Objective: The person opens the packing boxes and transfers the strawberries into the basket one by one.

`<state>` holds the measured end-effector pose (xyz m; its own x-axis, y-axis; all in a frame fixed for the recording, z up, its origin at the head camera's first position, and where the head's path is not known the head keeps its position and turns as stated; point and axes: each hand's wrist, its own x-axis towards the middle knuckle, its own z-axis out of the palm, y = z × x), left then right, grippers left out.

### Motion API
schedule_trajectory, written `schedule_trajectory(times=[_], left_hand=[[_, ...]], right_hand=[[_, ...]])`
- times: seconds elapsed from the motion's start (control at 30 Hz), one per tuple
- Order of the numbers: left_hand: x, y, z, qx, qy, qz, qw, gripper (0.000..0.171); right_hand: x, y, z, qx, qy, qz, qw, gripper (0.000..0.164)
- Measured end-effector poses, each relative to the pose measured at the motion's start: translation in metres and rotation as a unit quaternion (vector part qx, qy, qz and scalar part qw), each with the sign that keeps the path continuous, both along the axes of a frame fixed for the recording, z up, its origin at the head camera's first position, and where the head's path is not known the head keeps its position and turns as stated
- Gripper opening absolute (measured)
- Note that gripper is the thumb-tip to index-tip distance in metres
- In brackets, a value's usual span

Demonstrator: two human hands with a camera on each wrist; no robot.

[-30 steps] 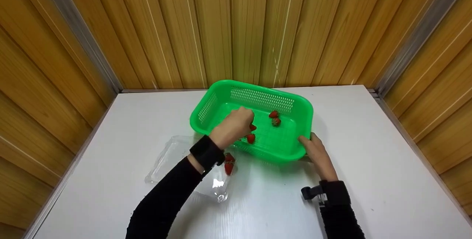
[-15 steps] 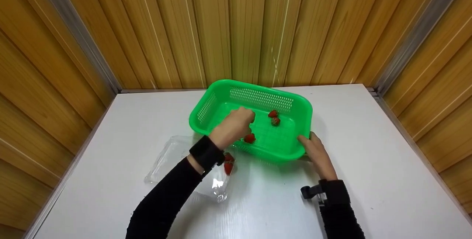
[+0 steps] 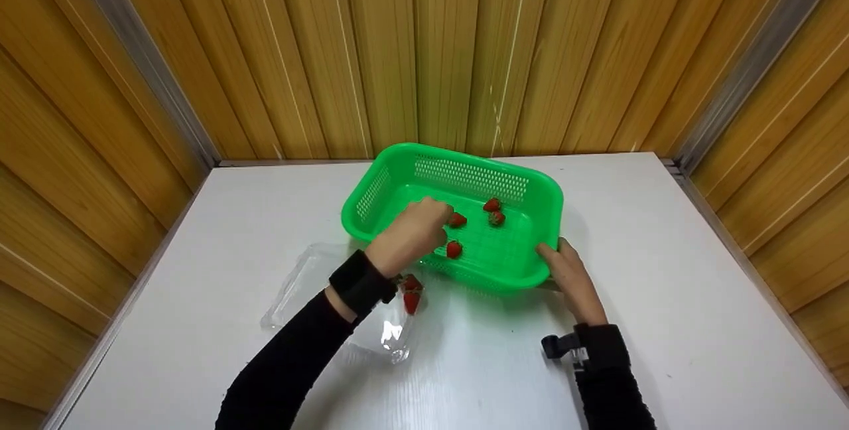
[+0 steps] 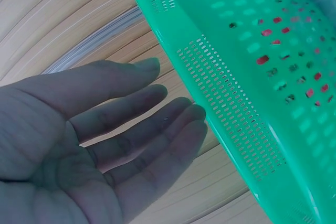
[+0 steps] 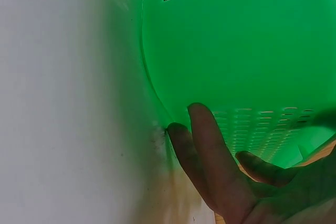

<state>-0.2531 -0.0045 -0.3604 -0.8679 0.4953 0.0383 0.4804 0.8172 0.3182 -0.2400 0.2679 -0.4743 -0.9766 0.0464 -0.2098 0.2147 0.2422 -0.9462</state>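
A green plastic basket (image 3: 494, 271) stands on the table, with several strawberries (image 3: 454, 249) on its floor. Over its left part hovers my left hand (image 3: 411, 234); beside the fingers lies another strawberry (image 3: 457, 219). The left wrist view has this left hand (image 4: 79, 145) with loosely bent, parted fingers and nothing in them, near the basket wall (image 4: 215, 93). My right hand (image 3: 569, 274) grips the basket's right end, thumb over the rim. From the right wrist view, the right hand's fingers (image 5: 207, 140) press against the outer wall.
A clear plastic tray (image 3: 298, 297) lies in front of the basket on the left, partly under my left forearm. A few strawberries (image 3: 411, 302) sit at its right side. Wood-patterned walls (image 3: 444, 52) close off the white table (image 3: 477, 363) behind and at the sides.
My left hand has let go of a strawberry in the basket and drawn back slightly to the left, fingers loosened. The right hand and basket stay where they were.
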Motion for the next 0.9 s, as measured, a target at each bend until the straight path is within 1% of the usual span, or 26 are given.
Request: schedule_trajectory(times=[0.1, 0.23, 0.33, 0.43, 0.5, 0.57, 0.67, 0.77, 0.9], left_hand=[[0.006, -0.009, -0.001, -0.011, 0.006, 0.008, 0.9999, 0.037], [0.015, -0.022, -0.001, -0.037, 0.013, 0.032, 0.9987, 0.038], [0.022, -0.034, -0.002, -0.039, 0.006, 0.051, 0.9979, 0.042], [0.028, -0.046, -0.004, -0.038, 0.011, 0.052, 0.9979, 0.048], [0.032, -0.053, -0.007, -0.041, 0.017, 0.046, 0.998, 0.049], [0.035, -0.059, -0.012, -0.041, 0.02, 0.04, 0.9982, 0.048], [0.038, -0.067, -0.023, -0.035, 0.011, 0.035, 0.9987, 0.043], [0.038, -0.071, -0.037, -0.019, -0.005, 0.032, 0.9993, 0.037], [0.034, -0.074, -0.055, -0.011, -0.013, 0.025, 0.9995, 0.023]], right_hand=[[-0.001, 0.0, 0.0, 0.001, -0.004, -0.001, 1.0, 0.053], [-0.001, 0.0, 0.0, 0.001, -0.011, -0.001, 1.0, 0.054], [0.0, 0.0, 0.0, 0.0, -0.012, 0.002, 1.0, 0.055], [0.0, 0.001, 0.0, 0.0, -0.01, 0.004, 1.0, 0.055], [0.0, 0.002, 0.0, 0.0, -0.008, 0.004, 1.0, 0.055], [0.0, 0.002, 0.0, 0.0, -0.007, 0.004, 1.0, 0.055], [-0.001, 0.003, 0.0, 0.003, -0.005, 0.003, 1.0, 0.055], [-0.001, 0.002, 0.0, 0.004, -0.007, 0.004, 1.0, 0.054], [-0.001, 0.001, 0.0, -0.002, -0.006, 0.008, 1.0, 0.055]])
